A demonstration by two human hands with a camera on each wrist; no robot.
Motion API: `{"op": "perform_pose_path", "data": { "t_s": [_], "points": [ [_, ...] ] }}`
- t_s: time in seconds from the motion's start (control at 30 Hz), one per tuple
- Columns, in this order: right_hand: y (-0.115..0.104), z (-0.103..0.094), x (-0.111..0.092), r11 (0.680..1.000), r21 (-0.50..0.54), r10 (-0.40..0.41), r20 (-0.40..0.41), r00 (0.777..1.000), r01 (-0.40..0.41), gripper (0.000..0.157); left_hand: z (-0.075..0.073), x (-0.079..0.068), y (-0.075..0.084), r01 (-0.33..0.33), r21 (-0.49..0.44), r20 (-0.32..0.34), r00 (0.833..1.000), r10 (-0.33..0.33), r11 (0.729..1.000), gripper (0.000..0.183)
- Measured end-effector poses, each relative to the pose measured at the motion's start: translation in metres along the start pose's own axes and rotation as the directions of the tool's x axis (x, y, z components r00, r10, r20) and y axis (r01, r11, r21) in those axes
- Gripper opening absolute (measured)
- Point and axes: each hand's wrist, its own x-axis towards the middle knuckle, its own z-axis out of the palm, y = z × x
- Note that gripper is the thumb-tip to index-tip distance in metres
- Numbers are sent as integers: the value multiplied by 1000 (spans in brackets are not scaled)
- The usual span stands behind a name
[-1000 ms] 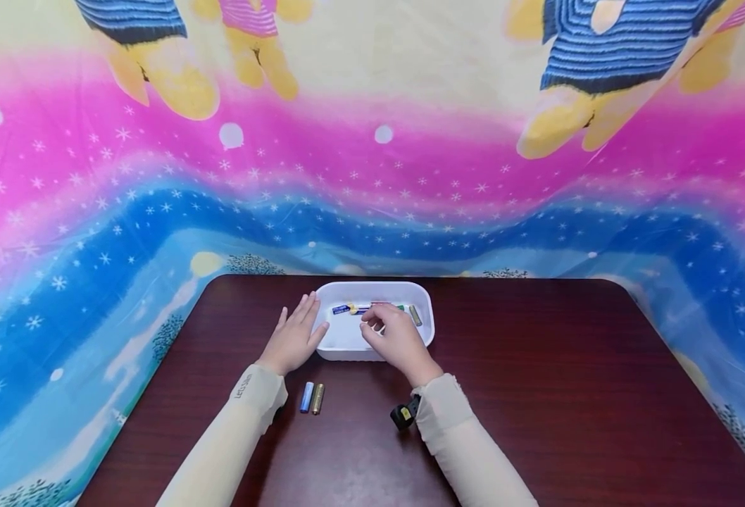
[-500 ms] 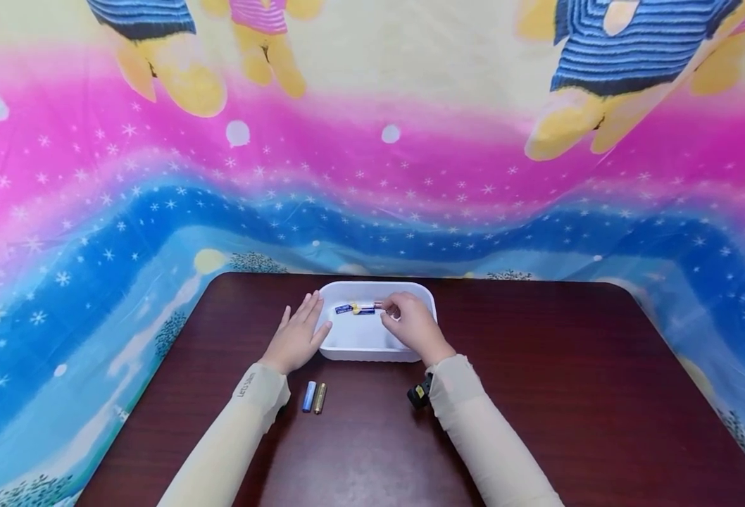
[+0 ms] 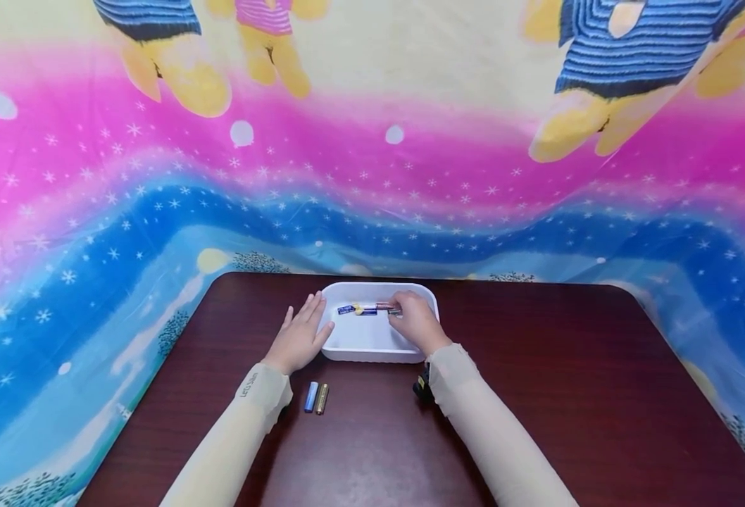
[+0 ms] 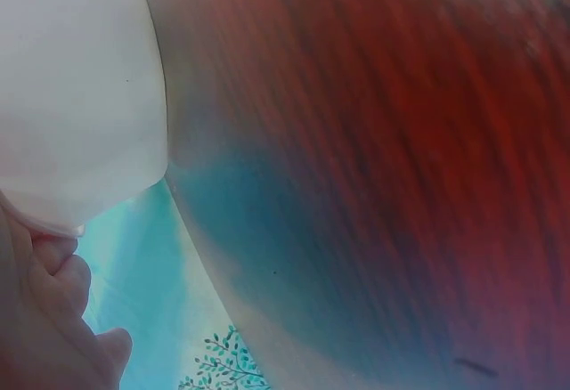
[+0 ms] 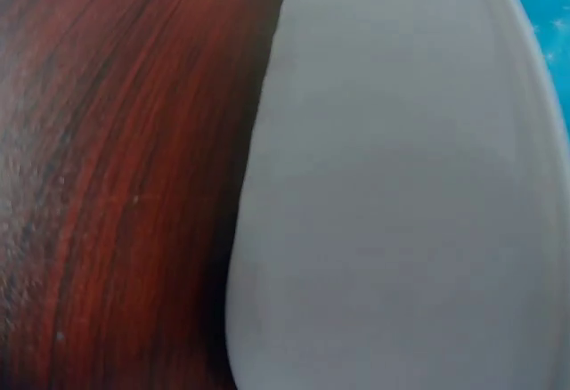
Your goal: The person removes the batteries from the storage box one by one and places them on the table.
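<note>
A white plastic tray (image 3: 360, 339) stands near the far edge of the table. In the head view my left hand (image 3: 298, 338) rests against its left rim with fingers straight; the left wrist view shows those fingers (image 4: 67, 288) at the tray wall. My right hand (image 3: 418, 320) reaches into the tray's right side, fingertips pinching a dull grey-green battery (image 3: 394, 311), most of it hidden by the hand. Left of that lie a reddish battery (image 3: 383, 305) and several blue and yellow batteries (image 3: 346, 310). The right wrist view shows only the tray's outer wall (image 5: 401, 185) and the table.
On the dark red-brown table (image 3: 556, 394), in front of the tray, a blue battery (image 3: 311, 397) and a gold battery (image 3: 322, 398) lie side by side. A printed cloth (image 3: 372, 176) hangs behind the table and around its sides.
My right hand has moved right inside the tray, from above the middle to the battery at the right, and lowered its fingertips onto it. The left hand stays at the rim.
</note>
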Motion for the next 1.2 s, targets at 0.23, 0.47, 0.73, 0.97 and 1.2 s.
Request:
{"op": "perform_pose_path", "data": {
  "t_s": [0.23,0.47,0.73,0.97,1.2],
  "points": [
    [4,7,4,997,-20,70,3,998,-70,24,0,0,-1,3,10,15,1000,-4,1000,68],
    [9,10,5,995,-85,58,15,998,-56,30,2,0,-3,1,12,16,1000,-1,1000,69],
    [10,15,7,983,-179,51,42,998,-42,30,2,1,-4,-3,32,18,1000,2,999,71],
    [9,16,9,975,-219,55,79,995,-37,21,3,1,-4,-7,17,9,1000,7,1000,67],
    [9,15,9,976,-214,57,79,995,-39,13,3,1,-4,-10,17,-2,1000,10,1000,66]
  ]
}}
